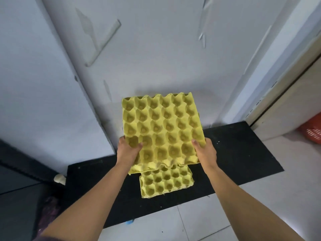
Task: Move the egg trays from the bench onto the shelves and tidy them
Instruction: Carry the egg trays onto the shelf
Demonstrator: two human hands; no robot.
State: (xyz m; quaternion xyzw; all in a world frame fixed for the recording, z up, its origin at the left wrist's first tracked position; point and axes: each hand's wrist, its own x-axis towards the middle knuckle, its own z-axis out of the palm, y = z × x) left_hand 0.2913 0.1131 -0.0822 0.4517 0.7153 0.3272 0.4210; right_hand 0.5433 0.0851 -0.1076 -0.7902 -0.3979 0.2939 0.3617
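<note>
A small stack of yellow cardboard egg trays is held up in the air in front of me, cups facing up. My left hand grips its near left corner, thumb lying in a cup. My right hand grips the near right corner, thumb on top. Below the held stack, another yellow egg tray lies on a black surface; its far part is hidden by the held trays.
A white wall with peeling paint rises right behind the black surface. White floor tiles lie nearer to me. An orange basket sits at the right edge past a door frame. Dark furniture stands at the left.
</note>
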